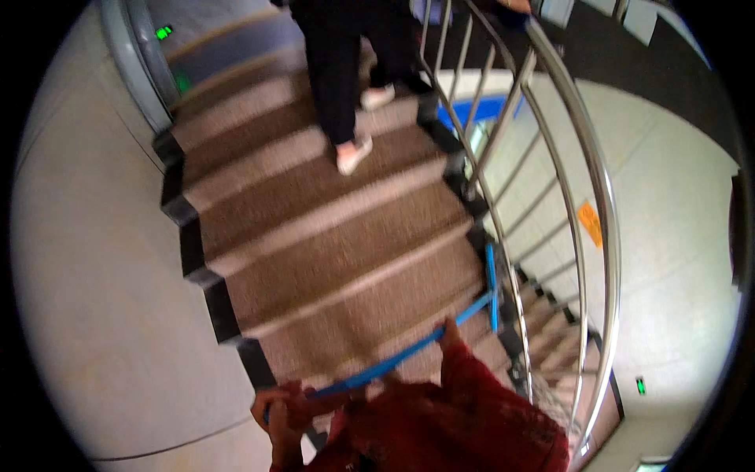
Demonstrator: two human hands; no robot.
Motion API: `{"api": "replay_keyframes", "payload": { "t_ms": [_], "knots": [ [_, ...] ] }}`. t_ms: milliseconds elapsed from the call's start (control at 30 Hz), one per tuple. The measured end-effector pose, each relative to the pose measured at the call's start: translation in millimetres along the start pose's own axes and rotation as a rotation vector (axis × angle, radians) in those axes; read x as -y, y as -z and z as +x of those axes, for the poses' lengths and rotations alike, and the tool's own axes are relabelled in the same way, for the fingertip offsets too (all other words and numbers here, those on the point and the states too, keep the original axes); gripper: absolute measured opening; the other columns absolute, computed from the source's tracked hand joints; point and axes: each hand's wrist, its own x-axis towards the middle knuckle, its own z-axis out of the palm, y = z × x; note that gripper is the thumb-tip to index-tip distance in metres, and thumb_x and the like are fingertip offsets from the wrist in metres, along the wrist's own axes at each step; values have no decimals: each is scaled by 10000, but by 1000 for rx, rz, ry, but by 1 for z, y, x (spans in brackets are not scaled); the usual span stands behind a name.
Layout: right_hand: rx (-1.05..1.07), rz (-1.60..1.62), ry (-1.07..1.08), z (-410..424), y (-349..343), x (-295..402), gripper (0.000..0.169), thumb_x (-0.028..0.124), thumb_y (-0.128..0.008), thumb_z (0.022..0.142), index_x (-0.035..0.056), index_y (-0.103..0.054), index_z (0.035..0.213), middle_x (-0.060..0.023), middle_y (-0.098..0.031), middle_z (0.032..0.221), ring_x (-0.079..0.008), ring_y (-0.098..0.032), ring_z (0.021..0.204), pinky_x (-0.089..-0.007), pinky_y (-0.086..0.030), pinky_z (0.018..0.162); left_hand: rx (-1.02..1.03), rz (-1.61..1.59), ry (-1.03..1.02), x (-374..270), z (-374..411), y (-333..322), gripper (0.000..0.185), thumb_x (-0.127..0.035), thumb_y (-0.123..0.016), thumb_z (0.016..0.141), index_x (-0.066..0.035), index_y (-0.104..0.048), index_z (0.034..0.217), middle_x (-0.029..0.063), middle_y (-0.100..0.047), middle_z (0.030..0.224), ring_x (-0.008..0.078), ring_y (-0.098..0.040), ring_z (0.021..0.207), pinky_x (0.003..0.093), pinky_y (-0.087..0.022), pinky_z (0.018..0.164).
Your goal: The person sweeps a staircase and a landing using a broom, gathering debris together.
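A long blue handle [383, 367] runs slantwise in front of my red-clothed body. Near its lower left end, my left hand [285, 413] is closed around it. My right hand [451, 335] grips it further up, towards the right. The handle ends in a narrow blue crossbar head [492, 289], perhaps of a mop or squeegee, beside the black stair edge at the right railing. Brown carpeted steps [354, 277] with paler edges lie under the handle. Blur hides the fine detail of my fingers.
A person in black trousers [336, 76] and pale shoes stands on the steps ahead. A curved metal handrail [601, 189] with bars borders the right side; more stairs [554, 336] show below it. A pale wall [118, 265] flanks the left. An orange notice [590, 224] is on the far wall.
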Motion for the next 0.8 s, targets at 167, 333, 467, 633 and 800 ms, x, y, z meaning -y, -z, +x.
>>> {"api": "replay_keyframes", "payload": {
  "t_ms": [167,333,467,633,800],
  "knots": [
    [211,-255,-38,-15,-10,-22,272,241,-353,725,134,-253,496,-32,-306,442,-156,-326,395,-300,-291,360,24,17,-154,-16,-7,18,165,-163,-492,740,-7,-445,711,102,-499,618,160,-462,521,289,-417,501],
    [-16,-214,-60,-22,36,-64,162,156,-483,646,112,-360,551,-27,-381,487,-161,-389,459,-293,-339,425,255,-93,-274,-11,-10,39,231,-205,-496,781,17,-461,837,133,-502,686,194,-474,556,343,-433,516],
    [303,-1135,237,-112,-6,-28,116,85,-560,590,85,-456,643,-29,-464,540,-145,-458,527,-282,-376,482,289,-278,-213,-7,-6,53,265,-250,-519,767,-18,-458,878,145,-493,667,191,-466,543,340,-431,505],
    [154,-1101,82,-108,-12,-43,109,96,-560,590,80,-468,646,-51,-476,561,-172,-468,549,-297,-382,494,259,-197,-259,-48,-4,37,214,-216,-521,763,-5,-526,800,132,-531,703,212,-515,602,320,-444,555],
    [99,-1099,44,-105,-17,-53,105,108,-560,590,75,-481,650,-73,-487,581,-198,-479,571,-312,-387,506,539,142,-292,-77,-9,27,161,-133,-548,722,4,-565,807,167,-570,799,219,-559,703,292,-444,635]
  ]
}}
